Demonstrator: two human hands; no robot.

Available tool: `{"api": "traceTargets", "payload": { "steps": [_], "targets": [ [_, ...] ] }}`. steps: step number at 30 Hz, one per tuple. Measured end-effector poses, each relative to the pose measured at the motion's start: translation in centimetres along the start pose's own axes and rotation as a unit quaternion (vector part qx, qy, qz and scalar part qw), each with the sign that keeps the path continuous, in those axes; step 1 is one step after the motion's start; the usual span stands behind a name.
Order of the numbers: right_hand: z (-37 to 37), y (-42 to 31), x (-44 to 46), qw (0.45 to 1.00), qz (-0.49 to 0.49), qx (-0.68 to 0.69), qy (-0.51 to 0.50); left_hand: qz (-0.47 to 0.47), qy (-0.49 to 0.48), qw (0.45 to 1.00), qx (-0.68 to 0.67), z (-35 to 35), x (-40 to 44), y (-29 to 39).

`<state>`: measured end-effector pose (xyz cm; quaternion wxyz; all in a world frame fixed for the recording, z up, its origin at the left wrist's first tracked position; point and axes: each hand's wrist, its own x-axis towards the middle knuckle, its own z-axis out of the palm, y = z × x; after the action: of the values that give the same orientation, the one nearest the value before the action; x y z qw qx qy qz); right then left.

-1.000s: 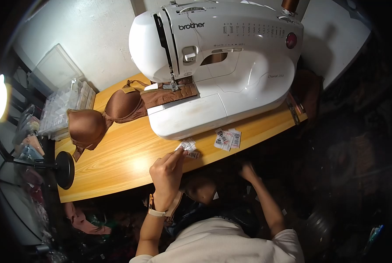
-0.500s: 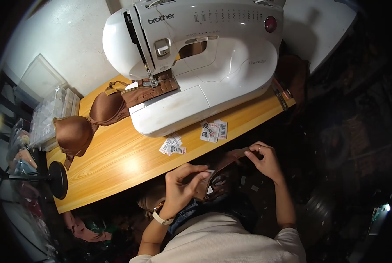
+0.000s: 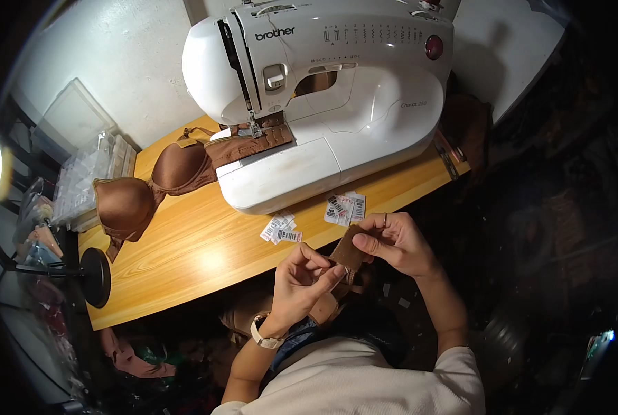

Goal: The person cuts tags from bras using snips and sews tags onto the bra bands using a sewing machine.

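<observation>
Between my hands is the back band of a brown bra [image 3: 349, 253], in front of the table's edge. My left hand [image 3: 302, 280] pinches the band's lower end between thumb and fingers. My right hand [image 3: 395, 243] grips its upper end, thumb on top. The rest of this bra hangs down toward my lap, partly hidden by my left hand. On the table, a second brown bra [image 3: 184, 166] lies with its cups to the left and its band under the presser foot of the white sewing machine [image 3: 385, 131].
Printed labels lie in two small piles, a left pile [image 3: 281, 228] and a right pile [image 3: 345, 209], near the front edge of the wooden table [image 3: 205, 256]. A clear plastic organiser [image 3: 91, 180] and a black round lamp base [image 3: 96, 278] stand at the left.
My right hand has moved left and up toward my left hand, bringing the stretched-out band in close. My left hand has shifted slightly right. The view has shifted a little.
</observation>
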<state>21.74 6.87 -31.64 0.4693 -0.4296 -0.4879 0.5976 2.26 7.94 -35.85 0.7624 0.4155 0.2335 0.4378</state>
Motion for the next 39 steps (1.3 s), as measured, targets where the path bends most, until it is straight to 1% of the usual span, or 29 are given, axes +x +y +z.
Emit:
{"api": "traceTargets", "payload": {
  "steps": [1, 3, 4, 6, 10, 12, 15, 16, 18, 20, 22, 26, 29, 31, 32, 34, 35, 37, 38, 39],
  "targets": [
    [0.2, -0.1, 0.0, 1.000, 0.001, 0.001, 0.000, -0.001, 0.000, 1.000, 0.000, 0.0, 0.0, -0.1],
    [0.5, -0.2, 0.0, 1.000, -0.012, -0.026, 0.004, 0.037, 0.026, 0.999, 0.008, 0.2, 0.0, -0.3],
    [0.5, -0.2, -0.1, 1.000, -0.012, -0.026, 0.004, 0.037, 0.027, 0.999, 0.008, 0.3, 0.0, -0.5],
    [0.6, -0.1, -0.3, 0.997, -0.025, -0.070, 0.008, 0.073, 0.072, 0.994, 0.028, 0.6, -0.1, -0.8],
    [-0.4, 0.0, 0.3, 0.997, 0.000, -0.077, 0.000, 0.069, 0.085, 0.994, 0.030, 1.1, -0.3, -1.0],
    [-1.0, -0.3, 1.1, 0.997, 0.049, -0.024, -0.047, 0.058, 0.075, 0.995, -0.023, 1.1, -0.3, -1.3],
    [-0.5, -2.7, 1.8, 0.973, 0.078, -0.124, -0.178, 0.063, 0.056, 0.996, 0.002, 1.1, -0.4, -1.3],
    [-1.0, -2.0, 2.3, 0.961, 0.055, -0.178, -0.202, 0.063, 0.055, 0.996, 0.003, 1.3, -0.4, -1.0],
    [-1.0, -2.6, 2.8, 0.958, 0.061, -0.188, -0.206, 0.035, 0.044, 0.998, 0.027, 1.7, -0.4, -0.2],
    [-0.9, -2.8, 3.1, 0.954, 0.067, -0.199, -0.215, 0.039, 0.040, 0.998, 0.024, 1.2, -0.3, -0.2],
    [-0.7, -2.8, 3.2, 0.958, 0.046, -0.180, -0.219, 0.042, 0.036, 0.998, 0.022, 0.8, -0.3, -0.2],
    [-0.6, -3.0, 3.1, 0.961, 0.055, -0.168, -0.211, 0.040, 0.029, 0.999, 0.017, 0.7, -0.2, -0.2],
    [-1.0, -2.9, 3.1, 0.960, 0.050, -0.179, -0.210, 0.043, 0.029, 0.999, 0.005, 0.7, -0.2, -0.3],
    [-1.1, -3.0, 3.2, 0.949, 0.049, -0.225, -0.216, 0.048, 0.028, 0.998, 0.003, 0.7, -0.1, -0.3],
    [-1.1, -3.1, 3.2, 0.949, 0.049, -0.225, -0.217, 0.039, 0.031, 0.999, 0.012, 0.8, -0.1, -0.2],
    [-0.8, -3.4, 3.0, 0.937, -0.034, -0.276, -0.209, 0.029, 0.034, 0.999, 0.021, 0.5, 0.1, -0.2],
    [-0.6, -3.6, 2.9, 0.937, -0.034, -0.276, -0.209, 0.017, 0.018, 0.999, 0.030, 0.1, 0.1, -0.2],
    [-0.3, -4.2, 2.8, 0.920, -0.054, -0.332, -0.202, 0.006, 0.001, 0.999, 0.039, 0.1, 0.3, 0.2],
    [-0.2, -4.7, 2.7, 0.919, -0.055, -0.333, -0.202, 0.004, -0.034, 0.999, 0.030, 0.3, 0.3, 0.5],
    [0.0, -5.4, 2.5, 0.913, -0.021, -0.356, -0.199, 0.003, -0.068, 0.997, 0.020, 0.4, 0.3, 0.8]
  ]
}}
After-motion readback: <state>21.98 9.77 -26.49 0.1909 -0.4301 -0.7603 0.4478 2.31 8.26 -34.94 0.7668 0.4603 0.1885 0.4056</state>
